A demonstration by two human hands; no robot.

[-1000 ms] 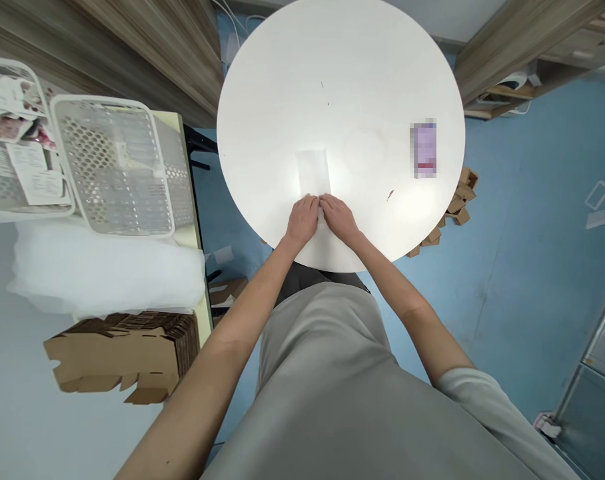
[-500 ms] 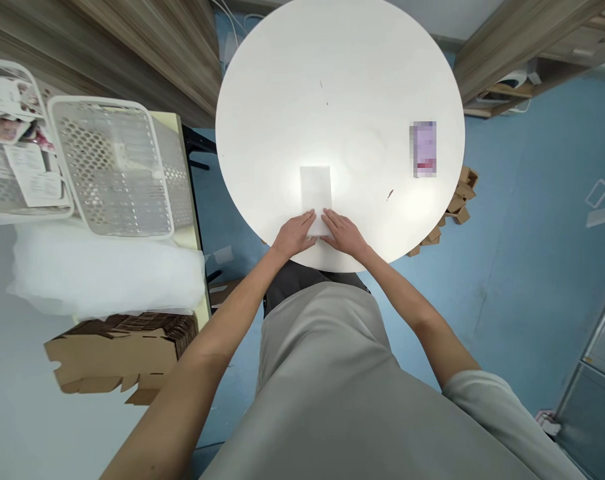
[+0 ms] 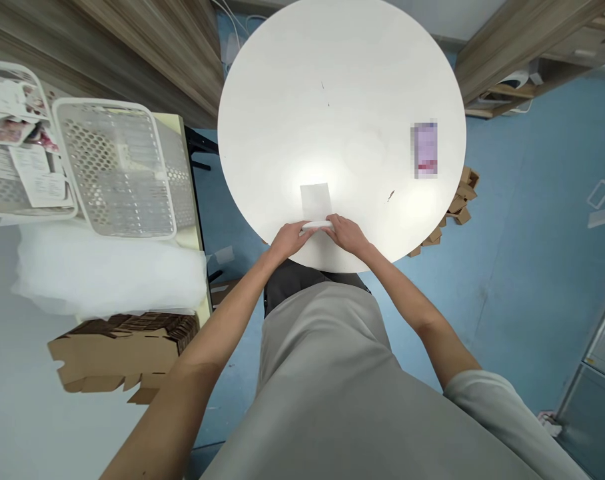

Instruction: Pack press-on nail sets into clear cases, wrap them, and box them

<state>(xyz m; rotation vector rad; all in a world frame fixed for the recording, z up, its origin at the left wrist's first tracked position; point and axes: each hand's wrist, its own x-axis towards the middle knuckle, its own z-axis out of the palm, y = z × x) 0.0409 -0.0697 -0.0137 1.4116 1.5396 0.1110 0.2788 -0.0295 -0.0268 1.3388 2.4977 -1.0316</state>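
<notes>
A thin whitish sheet (image 3: 315, 200) stretches away from my hands on the round white table (image 3: 292, 120), near its front edge. Its near end forms a thick white fold or roll; I cannot tell which. At the left end of that thick part, my left hand (image 3: 287, 241) is closed on the sheet. My right hand (image 3: 349, 235) pinches the right end, fingers on top and thumb on the near side. The sheet's far part lies flat. Away to the right on the tabletop is a pixelated purple item (image 3: 426, 150).
Left, a side table (image 3: 201, 267) carries a white perforated basket (image 3: 112, 170), another basket (image 3: 62, 213) holding papers and packets, a stack of white sheeting (image 3: 112, 270) and flat cardboard boxes (image 3: 117, 357). Small brown boxes (image 3: 462, 200) are beyond the table's right edge.
Both hands have gone from lying flat on the sheet's near part to gripping it at both sides. Its near end is now raised and thicker, and less of the sheet lies flat.
</notes>
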